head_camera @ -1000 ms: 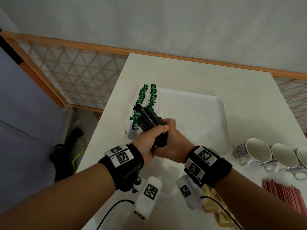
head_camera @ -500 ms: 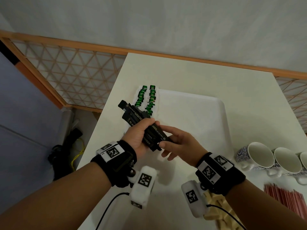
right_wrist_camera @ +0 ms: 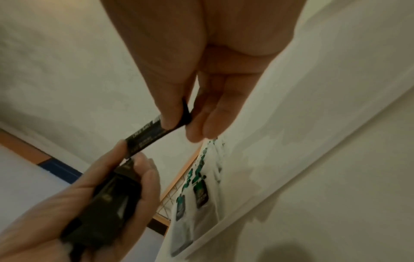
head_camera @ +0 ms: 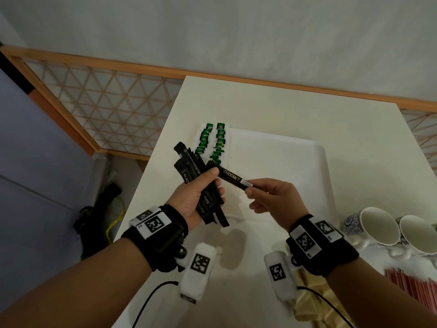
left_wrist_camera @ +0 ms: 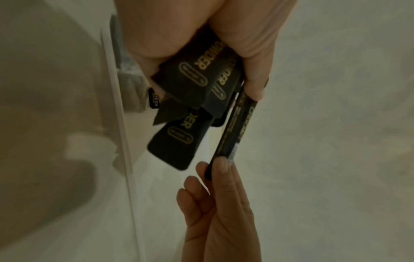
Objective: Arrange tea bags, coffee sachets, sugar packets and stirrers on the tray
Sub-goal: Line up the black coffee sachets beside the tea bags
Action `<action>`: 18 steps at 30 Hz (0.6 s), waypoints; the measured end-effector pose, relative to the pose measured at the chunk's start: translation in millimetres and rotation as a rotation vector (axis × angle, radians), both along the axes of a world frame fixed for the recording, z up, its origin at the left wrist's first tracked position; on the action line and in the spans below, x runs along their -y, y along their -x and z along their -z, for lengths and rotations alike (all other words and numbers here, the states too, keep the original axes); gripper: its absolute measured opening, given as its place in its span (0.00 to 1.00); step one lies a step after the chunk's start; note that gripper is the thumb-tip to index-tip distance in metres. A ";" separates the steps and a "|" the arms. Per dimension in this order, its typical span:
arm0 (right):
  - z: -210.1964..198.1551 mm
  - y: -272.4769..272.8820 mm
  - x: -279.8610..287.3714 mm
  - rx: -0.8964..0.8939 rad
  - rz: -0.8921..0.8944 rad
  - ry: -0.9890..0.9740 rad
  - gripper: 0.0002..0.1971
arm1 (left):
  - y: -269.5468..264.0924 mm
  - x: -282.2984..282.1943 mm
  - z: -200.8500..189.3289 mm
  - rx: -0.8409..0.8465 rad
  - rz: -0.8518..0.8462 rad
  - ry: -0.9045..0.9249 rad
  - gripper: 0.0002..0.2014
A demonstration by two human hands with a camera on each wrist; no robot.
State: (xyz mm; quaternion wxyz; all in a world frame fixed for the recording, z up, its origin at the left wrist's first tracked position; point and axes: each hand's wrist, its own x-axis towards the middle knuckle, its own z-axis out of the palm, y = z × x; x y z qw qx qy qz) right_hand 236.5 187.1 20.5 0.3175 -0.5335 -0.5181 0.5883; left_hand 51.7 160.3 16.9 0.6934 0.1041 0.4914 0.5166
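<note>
My left hand (head_camera: 201, 192) grips a bundle of black coffee sachets (head_camera: 189, 169) above the near left corner of the white tray (head_camera: 283, 162). My right hand (head_camera: 267, 197) pinches the end of one black sachet (head_camera: 234, 179) between thumb and fingers, its other end still under my left thumb. In the left wrist view the bundle (left_wrist_camera: 190, 85) fans out below my palm and the single sachet (left_wrist_camera: 237, 127) runs to my right fingertips (left_wrist_camera: 220, 165). The right wrist view shows the pinched sachet (right_wrist_camera: 147, 136). Two rows of green-tagged tea bags (head_camera: 212, 143) lie along the tray's left edge.
Patterned white cups (head_camera: 376, 228) lie on their sides at the right of the white table (head_camera: 260, 102). Red stirrers (head_camera: 413, 282) and tan packets (head_camera: 312, 299) lie near the front right. A wooden lattice rail (head_camera: 106, 110) runs along the left and back, with floor clutter below.
Both hands were clasped on the bundle; they have parted. My right hand has drawn one sachet out to the right while my left keeps the others.
</note>
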 end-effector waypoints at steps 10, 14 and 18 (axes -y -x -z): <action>10.1 -13.0 -6.5 0.305 -0.025 -0.644 0.15 | 12.8 -6.5 -3.8 -0.059 0.041 0.036 0.06; 5.7 -11.6 -5.1 0.259 -0.075 -0.542 0.15 | 13.4 -7.2 1.7 -0.102 0.007 0.043 0.04; 3.4 -8.5 -5.6 -0.063 -0.013 -0.172 0.10 | 14.9 -6.5 3.2 -0.126 0.006 0.024 0.05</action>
